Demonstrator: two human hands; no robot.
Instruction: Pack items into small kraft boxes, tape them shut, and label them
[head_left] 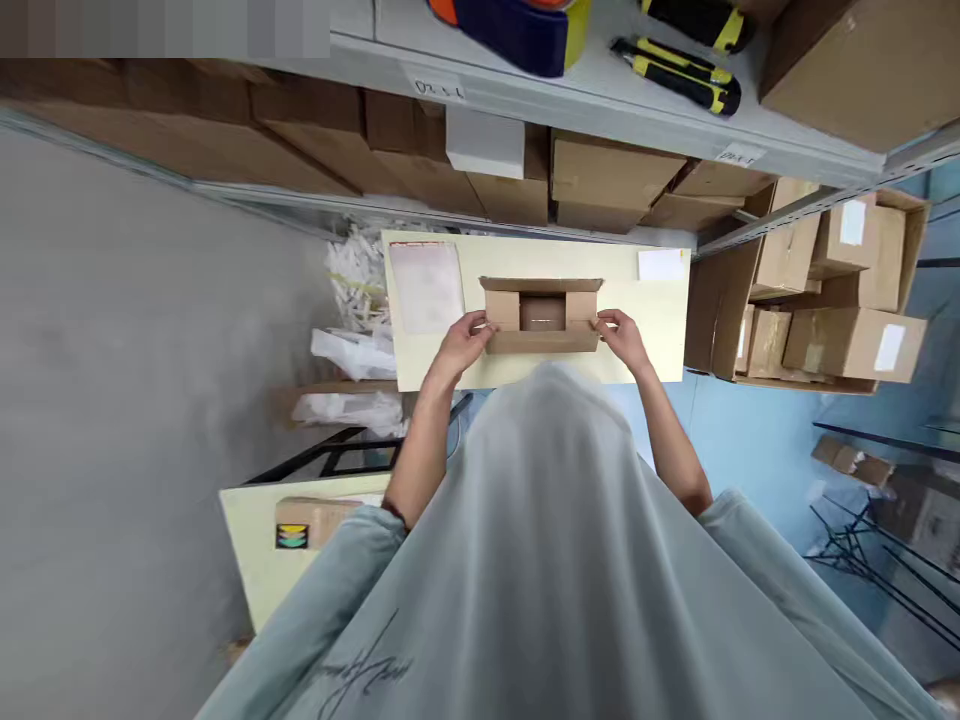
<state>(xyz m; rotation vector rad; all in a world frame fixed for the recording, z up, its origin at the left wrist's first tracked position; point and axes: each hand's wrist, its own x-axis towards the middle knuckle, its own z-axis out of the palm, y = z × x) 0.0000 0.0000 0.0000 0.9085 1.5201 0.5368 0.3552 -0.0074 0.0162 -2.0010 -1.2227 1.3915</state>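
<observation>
A small cardboard box stands on the pale yellow table in front of me. Its long flaps are spread to the front and back, while the short end flaps lie folded inward, leaving a gap in the middle. At the box's left end, my left hand pinches the near corner of the cardboard. My right hand grips the opposite corner in the same way. On the table to the left of the box lies a flat whitish packet. A white paper rests at the back right.
Behind the table, shelves hold cardboard boxes, a tape dispenser and utility knives. A large open carton full of smaller boxes stands right. White plastic wrapping is piled left. A second table sits at lower left.
</observation>
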